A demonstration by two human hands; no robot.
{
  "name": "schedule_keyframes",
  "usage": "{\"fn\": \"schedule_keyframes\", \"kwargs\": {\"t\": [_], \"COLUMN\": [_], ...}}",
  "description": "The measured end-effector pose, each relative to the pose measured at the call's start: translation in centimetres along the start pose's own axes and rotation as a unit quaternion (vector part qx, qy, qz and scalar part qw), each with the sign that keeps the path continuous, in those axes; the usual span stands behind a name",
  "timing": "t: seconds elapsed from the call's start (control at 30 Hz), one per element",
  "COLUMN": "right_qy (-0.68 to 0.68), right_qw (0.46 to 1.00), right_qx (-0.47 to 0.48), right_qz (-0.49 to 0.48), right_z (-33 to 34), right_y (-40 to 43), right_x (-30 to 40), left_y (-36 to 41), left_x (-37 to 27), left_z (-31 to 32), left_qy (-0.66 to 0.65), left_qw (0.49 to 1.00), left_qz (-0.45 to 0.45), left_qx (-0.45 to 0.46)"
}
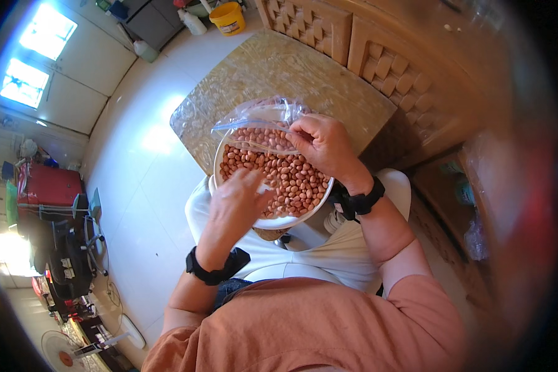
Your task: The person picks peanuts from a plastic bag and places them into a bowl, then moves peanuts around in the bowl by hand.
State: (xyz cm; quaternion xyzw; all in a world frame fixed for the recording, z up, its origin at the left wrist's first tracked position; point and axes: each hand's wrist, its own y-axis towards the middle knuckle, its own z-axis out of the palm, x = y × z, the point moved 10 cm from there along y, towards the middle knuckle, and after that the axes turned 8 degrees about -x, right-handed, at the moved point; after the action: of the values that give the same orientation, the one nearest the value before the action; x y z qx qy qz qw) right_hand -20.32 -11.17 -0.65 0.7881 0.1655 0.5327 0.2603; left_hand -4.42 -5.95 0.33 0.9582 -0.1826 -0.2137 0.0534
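A white round bowl (324, 201) full of shelled, reddish-skinned peanuts (297, 181) stands between my knees at the near edge of a low wooden table. Over its left part is my left hand (239, 193), motion-blurred, thumb spread from the fingers, with fingertips at the peanuts. A pale patch of the bowl's bottom shows beside the thumb. My right hand (321, 142) pinches the right end of the opening of a clear zip bag (260, 123). The bag lies across the bowl's far side, with peanuts visible in or through its plastic.
The worn wooden table (279, 65) reaches away to a wooden cabinet (390, 69) with woven-pattern doors. A yellow bucket (228, 19) and a white bottle (193, 22) stand on the tiled floor (139, 204) beyond. An office chair (69, 251) and a fan (63, 355) are at left.
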Motion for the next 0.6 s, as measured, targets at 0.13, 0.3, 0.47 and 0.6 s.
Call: {"fn": "schedule_keyframes", "kwargs": {"t": [0.13,0.3,0.47,0.6], "right_qy": [0.004,0.002,-0.001,0.001], "right_qw": [1.0,1.0,1.0,1.0], "right_qx": [-0.005,-0.005,-0.005,-0.003], "right_qz": [-0.002,-0.003,0.0,-0.002], "right_z": [0.2,0.1,0.0,0.0], "right_y": [0.1,0.0,0.0,0.0], "right_x": [0.2,0.1,0.2,0.1], "left_y": [-1.7,-1.6,-1.7,-1.5], "left_x": [-1.0,-0.3,0.3,0.3], "left_z": [3.8,5.6,5.6,4.8], "left_qy": [0.031,0.088,0.098,0.101], "left_qw": [0.996,0.992,0.992,0.991], "left_qz": [0.029,0.03,0.011,0.046], "left_qx": [0.073,0.081,0.082,0.077]}}
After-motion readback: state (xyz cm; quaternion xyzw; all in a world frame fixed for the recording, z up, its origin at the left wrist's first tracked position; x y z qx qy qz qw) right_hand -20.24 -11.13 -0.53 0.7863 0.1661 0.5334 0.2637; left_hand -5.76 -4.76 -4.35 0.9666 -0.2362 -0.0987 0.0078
